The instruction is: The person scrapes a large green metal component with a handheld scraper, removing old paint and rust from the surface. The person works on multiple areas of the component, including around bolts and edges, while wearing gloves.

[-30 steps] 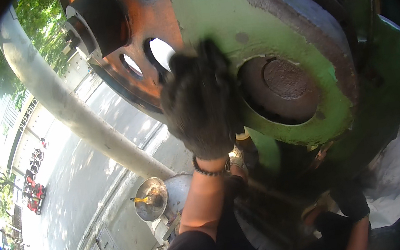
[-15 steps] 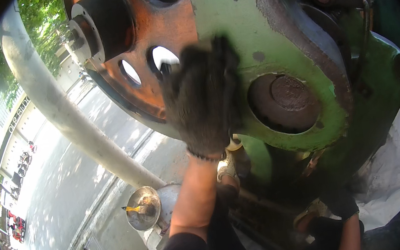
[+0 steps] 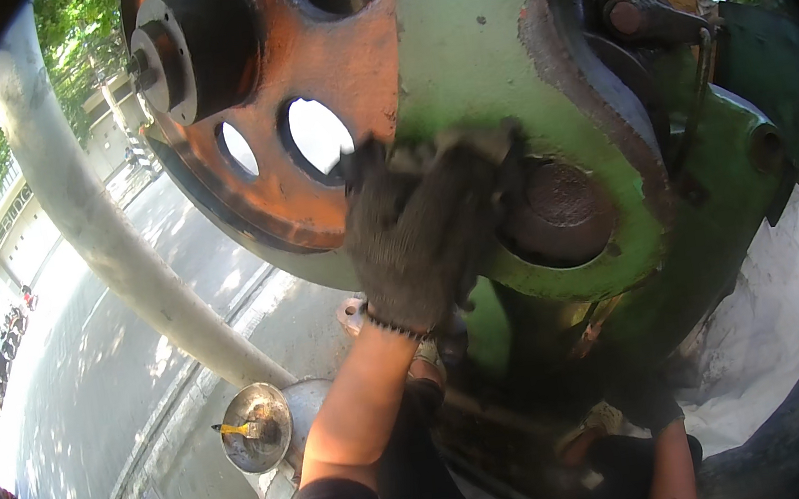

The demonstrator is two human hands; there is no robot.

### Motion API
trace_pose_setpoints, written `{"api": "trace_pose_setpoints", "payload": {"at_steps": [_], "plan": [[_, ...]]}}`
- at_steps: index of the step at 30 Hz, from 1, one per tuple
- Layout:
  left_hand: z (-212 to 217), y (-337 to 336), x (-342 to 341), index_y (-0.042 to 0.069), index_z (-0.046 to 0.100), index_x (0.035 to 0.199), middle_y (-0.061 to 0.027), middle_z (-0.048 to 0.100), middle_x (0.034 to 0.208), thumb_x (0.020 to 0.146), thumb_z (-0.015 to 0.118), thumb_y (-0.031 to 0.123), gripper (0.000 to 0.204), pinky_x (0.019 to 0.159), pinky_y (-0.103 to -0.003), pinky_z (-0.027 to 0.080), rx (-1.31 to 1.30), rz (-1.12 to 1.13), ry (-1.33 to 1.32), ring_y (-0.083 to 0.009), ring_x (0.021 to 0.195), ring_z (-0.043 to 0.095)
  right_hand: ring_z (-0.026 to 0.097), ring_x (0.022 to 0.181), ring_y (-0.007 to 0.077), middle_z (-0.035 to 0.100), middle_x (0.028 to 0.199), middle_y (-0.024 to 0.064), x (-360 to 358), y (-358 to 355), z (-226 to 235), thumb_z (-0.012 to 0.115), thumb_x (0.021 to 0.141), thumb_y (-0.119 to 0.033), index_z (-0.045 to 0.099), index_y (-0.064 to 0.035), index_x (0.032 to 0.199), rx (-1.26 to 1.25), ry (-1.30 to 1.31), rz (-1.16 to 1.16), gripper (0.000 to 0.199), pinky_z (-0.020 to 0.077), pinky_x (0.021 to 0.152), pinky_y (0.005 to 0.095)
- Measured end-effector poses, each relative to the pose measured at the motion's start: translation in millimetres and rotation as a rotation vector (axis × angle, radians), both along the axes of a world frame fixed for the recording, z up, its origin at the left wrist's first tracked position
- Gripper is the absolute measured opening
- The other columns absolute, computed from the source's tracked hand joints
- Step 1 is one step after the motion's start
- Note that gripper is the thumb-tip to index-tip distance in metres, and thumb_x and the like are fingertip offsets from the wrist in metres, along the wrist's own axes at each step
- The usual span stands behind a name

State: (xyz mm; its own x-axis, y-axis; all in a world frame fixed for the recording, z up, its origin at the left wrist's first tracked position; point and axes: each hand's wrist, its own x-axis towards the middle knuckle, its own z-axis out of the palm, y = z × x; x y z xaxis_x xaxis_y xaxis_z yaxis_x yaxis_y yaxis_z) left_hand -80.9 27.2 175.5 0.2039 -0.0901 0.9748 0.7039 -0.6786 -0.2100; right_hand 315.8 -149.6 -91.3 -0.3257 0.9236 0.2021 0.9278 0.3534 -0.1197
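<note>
My left hand (image 3: 427,226), in a dark knitted glove with a beaded band at the wrist, is against the green-painted metal arm (image 3: 465,59) of a large machine. Its fingers are bent toward the surface; whatever may lie under them is hidden by the hand. Just right of it is a round opening with a rusty brown pin (image 3: 569,195) inside. Behind it on the left stands an orange wheel (image 3: 348,85) with oval holes. My right hand (image 3: 647,404), also dark-gloved, is low on the right in shadow beside the machine's base, its fingers not distinguishable.
A metal bowl (image 3: 257,410) holding a yellow-handled brush (image 3: 241,429) rests at the lower left, near a thick curved grey pipe (image 3: 103,218). A black cylindrical hub (image 3: 192,50) juts from the wheel. White sheeting (image 3: 774,331) lies at right. Beyond the pipe runs a street.
My left hand has moved lower across the green arm and looks less blurred. The whole view has shifted slightly, and the right hand stays low beside the base.
</note>
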Motion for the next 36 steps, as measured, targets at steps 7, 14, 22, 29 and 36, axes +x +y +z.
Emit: {"api": "trace_pose_setpoints", "payload": {"at_steps": [7,14,22,29,36], "plan": [[3.5,-4.9,5.0,0.007,0.081,0.107,-0.0080,0.075,0.102,0.073,0.087,0.014,0.034,0.083,-0.051,0.056,0.139,0.133,0.066,-0.0307,0.089,0.068,0.068,0.120,0.0414,0.071,0.131,0.0198,3.7,5.4,-7.7,0.072,0.100,-0.036,0.070,-0.0099,0.135,-0.040,0.113,-0.093,0.044,0.0551,0.102,0.0509],[76.2,8.2,34.3,0.021,0.080,0.116,-0.0053,0.072,0.107,0.080,0.078,0.024,0.036,0.077,-0.044,0.057,0.325,-0.226,0.040,-0.0307,0.096,0.071,0.068,0.119,0.0420,0.071,0.131,0.0218,5.8,11.9,-7.2,0.071,0.100,-0.035,0.071,-0.0079,0.133,-0.038,0.079,-0.073,0.042,0.0550,0.101,0.0511],[-38.3,-10.9,39.4,0.013,0.071,0.083,-0.0070,0.069,0.079,0.090,0.079,0.023,0.015,0.076,-0.041,0.057,-0.254,0.279,-0.466,-0.0275,0.071,0.068,0.068,0.118,0.0419,0.071,0.130,0.0225,-7.2,23.1,1.7,0.070,0.100,-0.035,0.071,-0.0073,0.131,-0.158,0.064,-0.123,0.042,0.0549,0.101,0.0508],[-75.5,-5.6,17.2,0.011,0.074,0.117,-0.0130,0.071,0.104,0.085,0.079,0.013,0.032,0.099,-0.054,0.052,-0.403,-0.162,-0.429,-0.0395,0.107,0.067,0.069,0.118,0.0418,0.071,0.130,0.0230,-24.0,25.5,11.4,0.070,0.101,-0.035,0.072,-0.0067,0.131,-0.315,-0.016,-0.184,0.041,0.0549,0.101,0.0506],[-208.6,95.2,-80.4,0.003,0.071,0.112,-0.0179,0.070,0.105,0.094,0.071,0.027,0.030,0.095,-0.049,0.052,-0.275,0.286,-0.894,-0.0388,0.102,0.066,0.069,0.119,0.0414,0.072,0.130,0.0224,7.0,15.9,-27.4,0.069,0.101,-0.034,0.073,-0.0059,0.127,-0.486,-0.092,-0.139,0.039,0.0551,0.101,0.0501]]}}
